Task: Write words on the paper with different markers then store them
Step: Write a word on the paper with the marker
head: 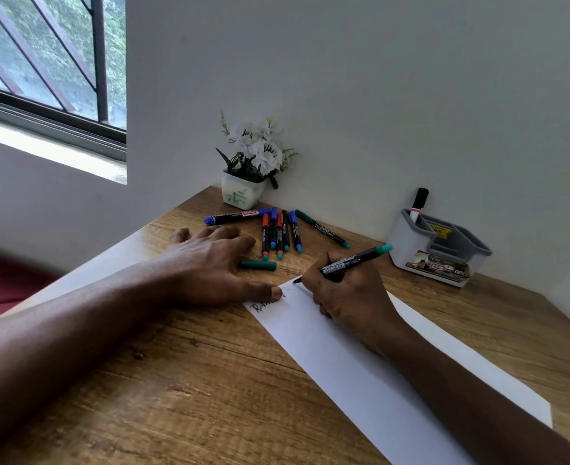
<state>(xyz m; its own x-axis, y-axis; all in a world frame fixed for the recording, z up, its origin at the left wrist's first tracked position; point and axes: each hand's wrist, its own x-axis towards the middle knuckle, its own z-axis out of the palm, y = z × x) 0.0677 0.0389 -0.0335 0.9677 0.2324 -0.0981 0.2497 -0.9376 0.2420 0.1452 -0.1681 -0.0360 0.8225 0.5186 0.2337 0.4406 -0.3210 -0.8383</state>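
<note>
A white sheet of paper (pixel 361 360) lies on the wooden desk (pixel 183 380). My right hand (pixel 350 300) grips a green marker (pixel 357 260) with its tip on the paper's far corner. Black handwriting (pixel 260 306) shows along the paper's far edge. My left hand (pixel 209 263) lies flat on the desk, its thumb pressing that edge. The marker's green cap (pixel 258 265) lies just beyond my left hand. Several capped markers (pixel 280 233), blue, red and green, lie in a loose fan further back. A grey organiser (pixel 441 246) holds one black-capped marker (pixel 418 203).
A small white pot of white flowers (pixel 248 172) stands in the desk's far corner against the wall. A window is at the upper left. The desk's left edge runs diagonally behind my left forearm.
</note>
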